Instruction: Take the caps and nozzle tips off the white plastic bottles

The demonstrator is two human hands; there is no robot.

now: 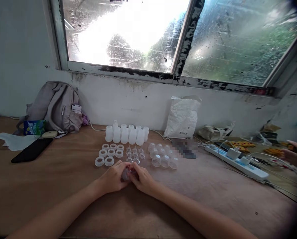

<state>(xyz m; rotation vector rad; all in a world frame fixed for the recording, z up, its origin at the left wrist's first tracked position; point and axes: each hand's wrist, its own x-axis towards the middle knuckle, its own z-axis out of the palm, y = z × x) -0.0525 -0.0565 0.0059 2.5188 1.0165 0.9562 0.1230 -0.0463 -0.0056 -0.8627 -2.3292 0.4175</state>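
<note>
Your left hand and right hand meet, fingers grasping what appears a clear part. Beyond, whitish rings lie left, clear caps right.

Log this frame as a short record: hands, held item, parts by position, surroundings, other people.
left hand: curled around a clear piece
right hand: fingers at the same piece, close against the left
held detail: partly hidden by fingers
beyond hands: white rings at left, small clear parts in the middle, clear cups at right
behind those: white bottles, standing grouped
table left: backpack against the wall
table right: white bag, power strip with plugs
other people: one hand, right edge
</note>
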